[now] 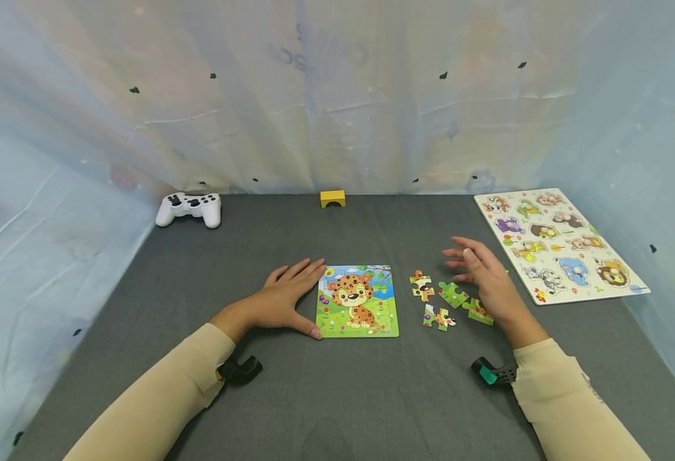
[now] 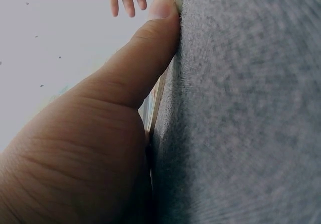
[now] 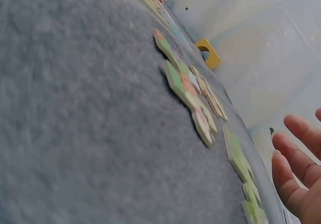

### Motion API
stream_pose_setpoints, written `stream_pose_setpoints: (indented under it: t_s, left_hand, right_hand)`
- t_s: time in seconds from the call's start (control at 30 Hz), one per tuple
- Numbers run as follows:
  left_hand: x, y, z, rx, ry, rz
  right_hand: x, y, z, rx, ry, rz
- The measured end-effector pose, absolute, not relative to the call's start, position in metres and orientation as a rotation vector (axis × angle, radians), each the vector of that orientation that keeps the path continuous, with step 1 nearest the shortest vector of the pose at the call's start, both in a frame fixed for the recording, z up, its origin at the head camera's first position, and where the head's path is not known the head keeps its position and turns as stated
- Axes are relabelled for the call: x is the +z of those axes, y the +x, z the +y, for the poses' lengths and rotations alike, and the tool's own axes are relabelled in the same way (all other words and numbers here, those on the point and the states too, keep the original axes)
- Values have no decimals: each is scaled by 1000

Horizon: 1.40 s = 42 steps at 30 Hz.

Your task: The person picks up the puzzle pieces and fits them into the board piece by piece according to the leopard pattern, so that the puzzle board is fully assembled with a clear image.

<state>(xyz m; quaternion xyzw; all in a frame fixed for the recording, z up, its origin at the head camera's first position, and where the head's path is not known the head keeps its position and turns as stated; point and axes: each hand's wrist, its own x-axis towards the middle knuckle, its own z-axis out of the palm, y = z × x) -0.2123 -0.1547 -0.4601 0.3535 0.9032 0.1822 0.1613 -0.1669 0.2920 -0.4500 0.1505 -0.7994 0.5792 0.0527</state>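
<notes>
A square leopard puzzle board (image 1: 357, 301) lies flat on the dark table. My left hand (image 1: 288, 298) rests along its left side, fingers straight, with the thumb at the lower left corner and fingertips at the upper left. In the left wrist view the thumb (image 2: 145, 48) touches the board's edge. My right hand (image 1: 490, 282) hovers above several loose puzzle pieces (image 1: 451, 294), its fingers loosely bent and holding nothing. Another piece (image 1: 439, 317) with a cartoon animal lies nearer the board. The right wrist view shows the hand (image 3: 301, 174) apart from the pieces (image 3: 188, 91); it partly hides some in the head view.
A white game controller (image 1: 189, 209) sits at the back left. By the back curtain stands a yellow arch block (image 1: 332, 198). A large animal peg board (image 1: 556, 246) lies at the right. Curtains (image 1: 337, 96) enclose the table (image 1: 337, 390) at back and sides.
</notes>
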Motion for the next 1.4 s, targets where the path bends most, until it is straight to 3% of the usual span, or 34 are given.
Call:
stream_pose_setpoints:
  t_s: [0.2, 0.7, 1.4]
  left_hand:
    - [-459, -212, -155, 518, 1008, 2578]
    - [-459, -213, -154, 511, 1002, 2578]
    - [-459, -212, -156, 525, 1009, 2573]
  right_hand:
    - [-456, -170, 295, 1726, 460, -2556]
    - [-465, -169, 279, 1110, 572, -2939]
    - [-453, -163, 266, 1328, 443, -2688]
